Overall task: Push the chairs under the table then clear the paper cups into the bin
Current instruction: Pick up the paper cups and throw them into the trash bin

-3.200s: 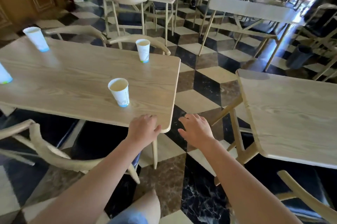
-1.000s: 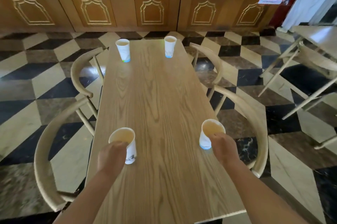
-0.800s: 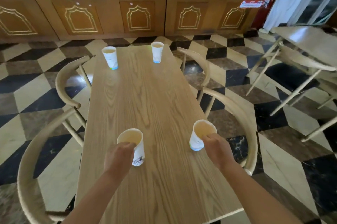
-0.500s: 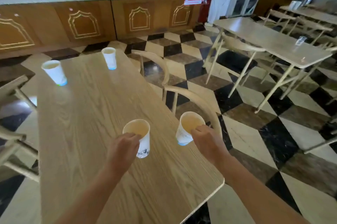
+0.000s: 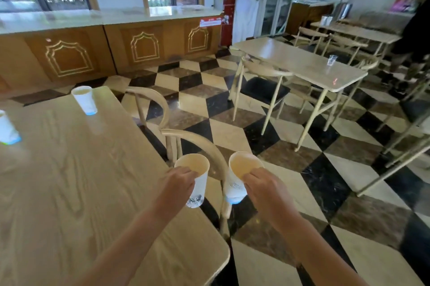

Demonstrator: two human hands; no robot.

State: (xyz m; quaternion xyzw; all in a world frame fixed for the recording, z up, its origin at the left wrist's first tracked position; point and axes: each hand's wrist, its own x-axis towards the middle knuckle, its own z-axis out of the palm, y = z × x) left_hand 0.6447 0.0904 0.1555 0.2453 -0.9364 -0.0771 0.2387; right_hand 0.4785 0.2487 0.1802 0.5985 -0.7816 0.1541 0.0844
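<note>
My left hand [image 5: 176, 183] grips a white paper cup [image 5: 197, 181] by its rim, held in the air over the right edge of the wooden table [image 5: 69, 181]. My right hand [image 5: 263, 188] holds a second paper cup [image 5: 235, 183] the same way, out past the table edge and above a chair. Two more paper cups stay on the table: one [image 5: 85, 99] near its far end, one [image 5: 7, 128] at the left edge of view. Two wooden chairs [image 5: 209, 148] [image 5: 151, 102] are tucked in along the table's right side. No bin is in view.
Another table [image 5: 302, 62] with a clear plastic cup [image 5: 331, 59] and a dark-seated chair [image 5: 265, 90] stands to the right across the checkered floor [image 5: 232, 132]. More tables and chairs crowd the far right. A wooden counter [image 5: 104, 46] runs along the back wall.
Both hands closed on the two near cups and lifted them off the table. They now hang past its right edge, and my view has swung right towards the room.
</note>
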